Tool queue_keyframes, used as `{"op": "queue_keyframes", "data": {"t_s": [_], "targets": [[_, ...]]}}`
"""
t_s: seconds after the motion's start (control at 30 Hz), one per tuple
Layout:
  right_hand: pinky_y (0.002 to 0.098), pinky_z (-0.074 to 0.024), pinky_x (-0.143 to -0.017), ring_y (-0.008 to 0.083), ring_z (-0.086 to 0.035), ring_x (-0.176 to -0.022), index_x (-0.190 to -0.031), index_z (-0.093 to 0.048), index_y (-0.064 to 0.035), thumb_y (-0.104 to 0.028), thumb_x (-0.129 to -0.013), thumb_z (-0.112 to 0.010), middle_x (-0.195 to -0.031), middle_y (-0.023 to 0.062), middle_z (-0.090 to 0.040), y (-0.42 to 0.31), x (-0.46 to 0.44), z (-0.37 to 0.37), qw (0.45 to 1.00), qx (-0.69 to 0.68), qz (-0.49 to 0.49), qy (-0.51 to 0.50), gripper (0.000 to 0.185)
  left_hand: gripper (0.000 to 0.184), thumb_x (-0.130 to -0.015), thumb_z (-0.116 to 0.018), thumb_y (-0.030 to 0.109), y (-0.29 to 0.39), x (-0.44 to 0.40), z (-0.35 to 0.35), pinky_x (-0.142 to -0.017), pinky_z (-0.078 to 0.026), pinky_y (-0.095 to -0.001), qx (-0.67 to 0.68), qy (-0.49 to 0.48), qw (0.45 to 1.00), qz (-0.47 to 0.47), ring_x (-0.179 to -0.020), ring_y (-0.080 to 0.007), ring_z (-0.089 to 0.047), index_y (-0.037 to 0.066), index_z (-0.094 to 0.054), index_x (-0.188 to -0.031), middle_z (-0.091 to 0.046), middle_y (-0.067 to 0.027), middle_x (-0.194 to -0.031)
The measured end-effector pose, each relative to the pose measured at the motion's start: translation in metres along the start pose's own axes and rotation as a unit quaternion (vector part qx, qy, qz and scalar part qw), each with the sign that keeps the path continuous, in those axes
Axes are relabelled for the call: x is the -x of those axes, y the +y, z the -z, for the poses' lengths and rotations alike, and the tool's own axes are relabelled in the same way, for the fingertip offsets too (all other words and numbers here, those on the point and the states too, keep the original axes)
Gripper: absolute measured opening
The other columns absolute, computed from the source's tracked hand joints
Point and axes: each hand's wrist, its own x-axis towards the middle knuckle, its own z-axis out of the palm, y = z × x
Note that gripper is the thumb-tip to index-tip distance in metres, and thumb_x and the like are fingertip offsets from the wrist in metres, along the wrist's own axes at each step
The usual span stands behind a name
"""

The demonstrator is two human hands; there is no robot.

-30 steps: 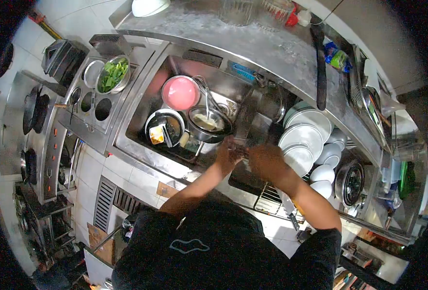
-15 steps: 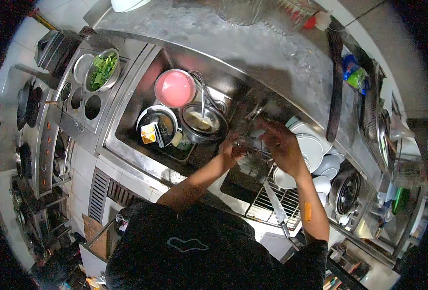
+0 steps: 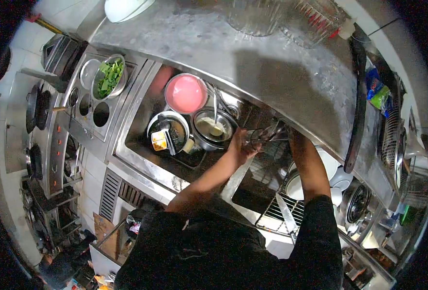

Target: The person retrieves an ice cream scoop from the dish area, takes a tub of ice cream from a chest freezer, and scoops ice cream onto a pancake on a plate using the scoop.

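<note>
My left hand (image 3: 243, 144) is closed round a clear glass vessel (image 3: 256, 139) above the divider between the sink basins. My right hand (image 3: 290, 129) reaches under the steel shelf edge by the tap area; its fingers are mostly hidden. Left of my left hand, a dark metal bowl (image 3: 209, 126) holds cloudy liquid and a utensil. Beyond it sits a pot of pink liquid (image 3: 185, 93). A white-rimmed bowl (image 3: 181, 121) holds dark liquid and a yellow-and-white container (image 3: 159, 140).
White plates (image 3: 327, 164) and bowls stand right of the basin. A knife (image 3: 286, 212) lies on a wire rack (image 3: 271, 215). The steel shelf (image 3: 194, 46) overhangs the sink and holds glass jars (image 3: 255, 17). A pot of green leaves (image 3: 110, 79) stands at left.
My right hand has moved away from my body, under the shelf edge. My left hand has shifted slightly up and right with the glass vessel. The camera view has shifted too.
</note>
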Motion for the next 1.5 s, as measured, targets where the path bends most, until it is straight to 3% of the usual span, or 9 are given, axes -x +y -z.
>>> {"op": "queue_keyframes", "data": {"t_s": [0.07,0.13,0.37,0.43,0.53,0.97,1.03,1.27,1.5], "targets": [[0.0462,-0.0477,-0.098,0.0338,-0.062,-0.115,-0.124,-0.064,-0.0055,-0.012,-0.090,-0.059,-0.124,0.0192,-0.066,-0.001,0.001,0.000,1.000,-0.004,-0.003,-0.003,0.035,0.052,-0.099,-0.044,0.061,0.001,-0.002,-0.001,-0.071,-0.060,-0.0412,-0.079,-0.024,0.995,-0.059,-0.082,-0.0264,-0.068,0.016,-0.055,-0.121,-0.066,-0.0083,-0.103],[0.0462,-0.0477,-0.098,0.0338,-0.062,-0.115,-0.124,-0.064,-0.0055,-0.012,-0.090,-0.059,-0.124,0.0193,-0.066,-0.001,0.002,0.001,1.000,-0.007,-0.005,-0.003,0.035,0.053,-0.099,-0.045,0.062,0.004,-0.007,-0.001,-0.072,-0.060,-0.0412,0.020,-0.005,0.998,0.057,-0.086,-0.0259,-0.067,0.017,-0.056,-0.125,-0.066,-0.0078,-0.104],[0.0462,-0.0477,-0.098,0.0340,-0.062,-0.115,-0.124,-0.064,-0.0054,-0.012,-0.090,-0.059,-0.124,0.0194,-0.066,-0.001,0.007,-0.005,1.000,-0.014,-0.016,-0.006,0.035,0.046,-0.098,-0.047,0.055,0.013,0.019,-0.030,-0.082,-0.060,-0.0441,0.056,0.040,0.995,0.075,-0.096,-0.0274,-0.068,0.017,-0.062,-0.119,-0.068,-0.0068,-0.108],[0.0462,-0.0477,-0.098,0.0340,-0.062,-0.115,-0.124,-0.064,-0.0054,-0.011,-0.090,-0.059,-0.124,0.0194,-0.066,-0.001,0.009,-0.004,1.000,-0.015,-0.017,-0.005,0.035,0.046,-0.098,-0.047,0.057,0.015,0.021,-0.037,-0.081,-0.060,-0.0454,0.086,0.152,0.978,0.114,-0.095,-0.0275,-0.068,0.019,-0.063,-0.118,-0.068,-0.0065,-0.108],[0.0461,-0.0477,-0.098,0.0341,-0.062,-0.116,-0.124,-0.064,-0.0053,-0.011,-0.090,-0.059,-0.124,0.0194,-0.066,0.000,0.012,-0.004,1.000,-0.017,-0.020,-0.002,0.036,0.046,-0.095,-0.056,0.053,0.019,0.023,-0.036,-0.070,-0.061,-0.0424,0.098,0.080,0.985,0.115,-0.083,-0.0302,-0.066,0.016,-0.053,-0.123,-0.062,-0.0141,-0.105],[0.0461,-0.0478,-0.098,0.0344,-0.061,-0.116,-0.125,-0.063,-0.0051,-0.011,-0.089,-0.058,-0.125,0.0196,-0.065,-0.001,0.010,-0.002,0.999,-0.024,-0.025,-0.004,0.036,0.046,-0.096,-0.049,0.056,0.015,0.022,-0.040,-0.069,-0.061,-0.0432,0.034,0.089,0.990,0.101,-0.078,-0.0284,-0.067,0.017,-0.055,-0.120,-0.064,-0.0101,-0.101],[0.0461,-0.0478,-0.098,0.0344,-0.061,-0.116,-0.125,-0.063,-0.0050,-0.011,-0.089,-0.058,-0.125,0.0196,-0.065,-0.001,0.011,-0.002,0.999,-0.026,-0.029,-0.004,0.036,0.048,-0.097,-0.048,0.061,0.013,0.016,-0.038,-0.087,-0.056,-0.0495,0.047,0.075,0.990,0.111,-0.110,-0.0267,-0.062,0.023,-0.061,-0.123,-0.065,-0.0036,-0.121],[0.0461,-0.0478,-0.099,0.0345,-0.061,-0.117,-0.125,-0.062,-0.0049,-0.010,-0.089,-0.058,-0.125,0.0197,-0.065,0.003,0.012,-0.008,0.999,-0.029,-0.028,-0.007,0.037,0.053,-0.097,-0.044,0.063,0.010,0.004,-0.026,-0.086,-0.058,-0.0490,0.067,0.025,0.991,0.111,-0.103,-0.0274,-0.066,0.019,-0.063,-0.120,-0.067,-0.0058,-0.115],[0.0461,-0.0478,-0.099,0.0347,-0.061,-0.117,-0.125,-0.062,-0.0048,-0.010,-0.089,-0.058,-0.126,0.0198,-0.065,0.002,0.010,-0.008,0.999,-0.033,-0.027,-0.008,0.037,0.052,-0.097,-0.046,0.063,0.025,0.030,-0.057,-0.087,-0.058,-0.0483,0.058,0.111,0.985,0.116,-0.104,-0.0270,-0.065,0.020,-0.062,-0.121,-0.067,-0.0057,-0.116]]}}
